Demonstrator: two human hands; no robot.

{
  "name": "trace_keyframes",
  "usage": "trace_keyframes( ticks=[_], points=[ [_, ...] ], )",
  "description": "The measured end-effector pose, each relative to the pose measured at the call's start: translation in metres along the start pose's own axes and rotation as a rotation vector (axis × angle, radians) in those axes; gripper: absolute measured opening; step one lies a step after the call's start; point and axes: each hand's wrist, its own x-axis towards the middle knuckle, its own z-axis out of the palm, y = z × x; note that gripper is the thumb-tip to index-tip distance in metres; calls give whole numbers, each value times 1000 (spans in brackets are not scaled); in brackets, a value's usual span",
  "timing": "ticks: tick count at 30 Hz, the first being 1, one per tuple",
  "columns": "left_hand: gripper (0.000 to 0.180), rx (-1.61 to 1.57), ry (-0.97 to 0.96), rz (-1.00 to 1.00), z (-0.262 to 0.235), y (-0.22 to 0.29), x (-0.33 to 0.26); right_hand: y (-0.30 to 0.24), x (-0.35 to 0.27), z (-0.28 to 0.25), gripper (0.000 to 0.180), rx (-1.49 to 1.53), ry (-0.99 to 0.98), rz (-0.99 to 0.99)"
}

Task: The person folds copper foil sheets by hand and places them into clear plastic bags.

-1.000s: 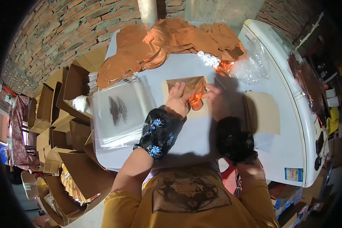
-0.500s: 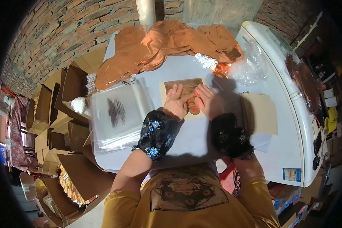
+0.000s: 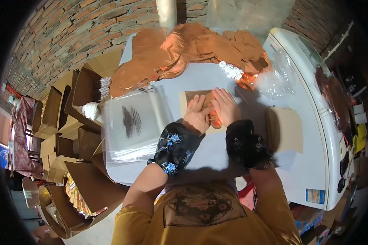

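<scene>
Orange foil piece [image 3: 215, 121], gathered up a second ago, now lies flattened on the brown card [image 3: 200, 98]; left hand [image 3: 197, 114] and right hand [image 3: 225, 107] press flat, probably smoothing it.

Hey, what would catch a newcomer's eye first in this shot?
Probably the heap of shiny copper foil across the far end of the white table. Next, the left hand and right hand pressed side by side on a brown card, with clear plastic bags stacked to their left.
</scene>
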Motion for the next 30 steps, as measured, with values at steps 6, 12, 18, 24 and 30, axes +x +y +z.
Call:
trace_keyframes(
  ticks=[6, 12, 18, 24, 30],
  points=[
    [49, -164, 157, -190, -10, 8, 12, -7, 0, 4, 39, 21, -62, 48],
    [56, 269, 37, -22, -5, 3, 21, -6, -2, 3, 37, 45, -43, 36],
    [66, 216, -48, -157, -4, -6, 12, -8, -2, -2, 39, 40, -80, 70],
    [69, 304, -86, -185, -9, -4, 13, -8, 0, 2, 41, 64, -79, 88],
    [65, 348, 31, -179, -4, -1, 12, -9, 0, 4, 37, -2, 30, 18]
  ],
)
